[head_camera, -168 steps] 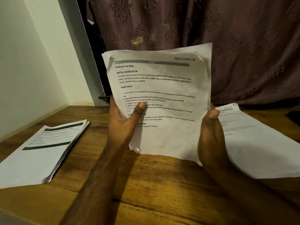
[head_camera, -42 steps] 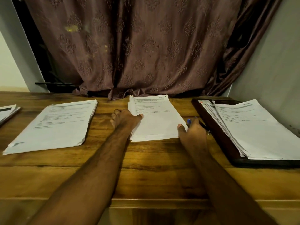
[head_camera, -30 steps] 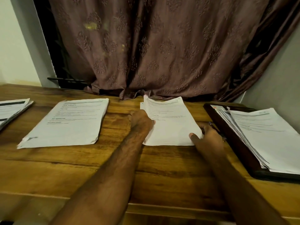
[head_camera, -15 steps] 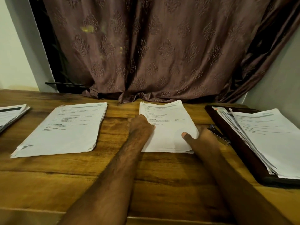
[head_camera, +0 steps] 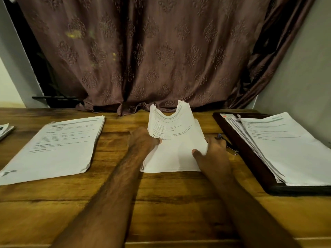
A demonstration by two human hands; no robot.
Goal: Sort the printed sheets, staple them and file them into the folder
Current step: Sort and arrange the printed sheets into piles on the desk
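A small stack of printed sheets lies in the middle of the wooden table. My left hand grips its left edge and my right hand grips its right edge, thumb on top. The stack's far end is lifted and bowed upward. A larger pile of printed sheets lies to the left. On the right, a dark folder lies open with more sheets on it.
A pen lies between my right hand and the folder. Another pile's corner shows at the far left edge. A brown patterned curtain hangs behind the table, with walls at both sides.
After putting the held sheets down on the middle stack, both hands have gripped that stack's sides. Its far end has now risen off the table and curled.
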